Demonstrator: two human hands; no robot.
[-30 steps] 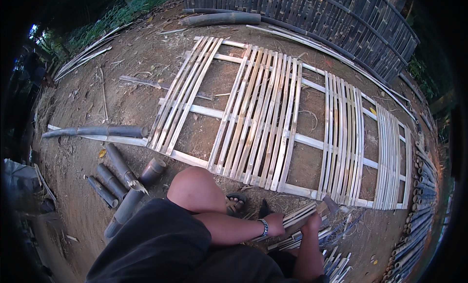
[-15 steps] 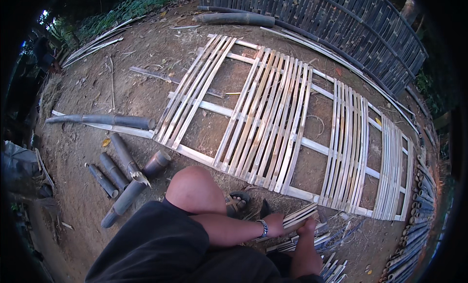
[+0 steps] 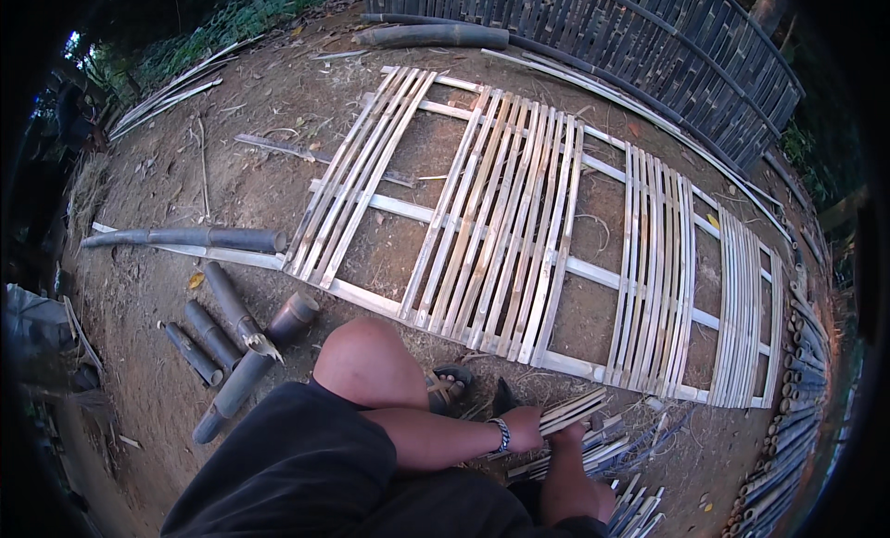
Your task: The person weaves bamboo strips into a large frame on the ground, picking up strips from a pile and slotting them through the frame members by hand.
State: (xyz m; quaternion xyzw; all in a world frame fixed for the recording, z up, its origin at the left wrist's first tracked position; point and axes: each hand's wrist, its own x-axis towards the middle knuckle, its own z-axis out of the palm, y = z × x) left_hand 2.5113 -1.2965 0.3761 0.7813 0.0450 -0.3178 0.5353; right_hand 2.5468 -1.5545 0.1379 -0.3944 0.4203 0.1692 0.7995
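Observation:
A small bundle of split bamboo strips (image 3: 573, 409) is held low in front of me, its pale ends pointing up to the right. My left hand (image 3: 523, 429), with a chain bracelet at the wrist, is closed around its lower part. Against the underside of the bundle, closer to its free end, my right hand (image 3: 566, 437) is closed with the fingers partly hidden. More bamboo strips (image 3: 623, 517) lie on the ground beside and below my right forearm. Past my hands, a large bamboo slat panel (image 3: 501, 227) lies flat, its slats set in groups across long rails.
Several cut bamboo tubes (image 3: 217, 329) lie left of my bent knee (image 3: 369, 362). A longer bamboo pole (image 3: 199, 238) rests near the panel's left corner. Stacked bamboo poles (image 3: 783, 464) line the right side. A dark slatted bamboo fence (image 3: 640, 56) stands at the back.
My right hand has shifted left and slightly down along the strips, away from their tips. My left hand keeps its hold. The whole view has shifted a little.

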